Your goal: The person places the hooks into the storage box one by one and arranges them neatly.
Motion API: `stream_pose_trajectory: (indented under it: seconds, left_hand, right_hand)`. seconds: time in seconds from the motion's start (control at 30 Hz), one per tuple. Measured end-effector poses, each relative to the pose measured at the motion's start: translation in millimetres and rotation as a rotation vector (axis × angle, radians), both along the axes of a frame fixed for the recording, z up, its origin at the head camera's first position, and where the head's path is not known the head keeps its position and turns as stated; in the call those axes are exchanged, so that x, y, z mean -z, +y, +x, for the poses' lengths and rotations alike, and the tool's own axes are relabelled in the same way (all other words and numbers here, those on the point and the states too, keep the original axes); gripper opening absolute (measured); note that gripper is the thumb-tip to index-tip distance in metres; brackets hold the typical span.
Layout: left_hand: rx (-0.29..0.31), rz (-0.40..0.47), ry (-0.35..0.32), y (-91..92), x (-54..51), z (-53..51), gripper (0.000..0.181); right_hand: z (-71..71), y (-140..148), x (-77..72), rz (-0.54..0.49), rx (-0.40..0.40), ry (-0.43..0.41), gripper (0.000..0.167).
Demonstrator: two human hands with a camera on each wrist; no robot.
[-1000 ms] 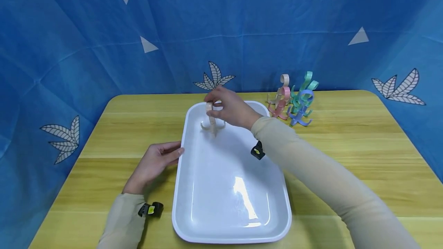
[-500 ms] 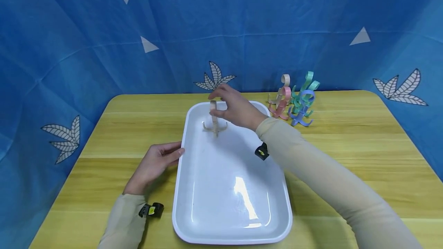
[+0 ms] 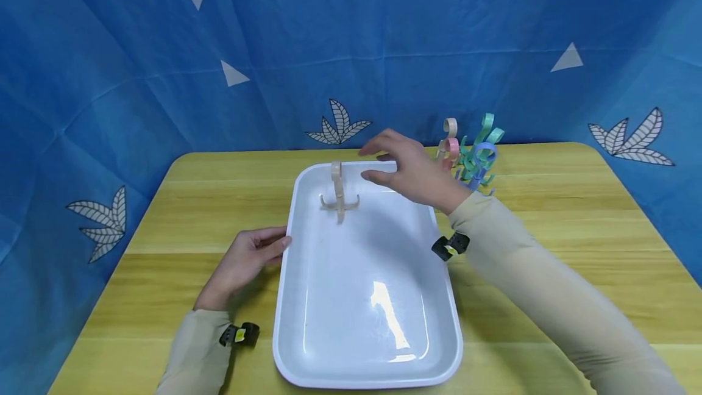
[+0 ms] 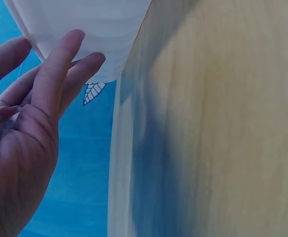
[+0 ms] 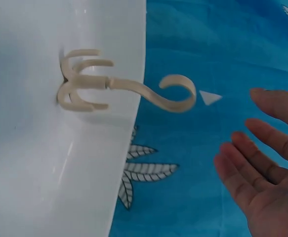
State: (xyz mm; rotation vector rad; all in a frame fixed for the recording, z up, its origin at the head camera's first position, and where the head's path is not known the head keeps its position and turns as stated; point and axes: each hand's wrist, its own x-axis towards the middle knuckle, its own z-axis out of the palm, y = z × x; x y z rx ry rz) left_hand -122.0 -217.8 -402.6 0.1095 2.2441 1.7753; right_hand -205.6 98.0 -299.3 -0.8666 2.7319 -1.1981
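Note:
A beige plastic hanging hook [image 3: 339,194], with several curved prongs at its base and a curled top, stands upright inside the far left of the white tray [image 3: 367,380]. To its right, my right hand [image 3: 411,169] hovers above the tray's far edge, fingers spread and holding nothing. The right wrist view has that hand [image 5: 272,163] apart from the beige hook [image 5: 89,81]. My left hand [image 3: 244,264] touches the tray's left side. In the left wrist view, its fairly straight fingers [image 4: 60,74] lie against the tray's outer wall, the thumb at the rim.
Several similar hooks stand clustered at the back right of the wooden table [image 3: 576,249]: a pink hook [image 3: 451,150], a blue hook [image 3: 484,157], green ones [image 3: 487,127] and another beige one [image 3: 450,127]. My right forearm partly covers them. A blue patterned cloth [image 3: 384,29] hangs behind.
My right hand has let go of the beige hook and moved right, away from it. The hook now stands by itself in the tray. My left hand has stayed at the tray's side.

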Motion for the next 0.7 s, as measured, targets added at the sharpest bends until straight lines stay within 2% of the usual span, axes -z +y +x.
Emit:
stream_pose_trajectory:
  seconds: [0.43, 0.7]
  left_hand:
    - [0.019, 0.012, -0.004, -0.4, -1.3, -0.6, 0.047]
    - [0.04, 0.026, 0.0, -1.3, -3.2, -2.3, 0.047]
  right_hand:
    - [24.7, 54, -7.5, -0.166, 0.053, 0.089, 0.019]
    - [32.1, 82, -13.1, -0.137, 0.12, 0.168, 0.019]
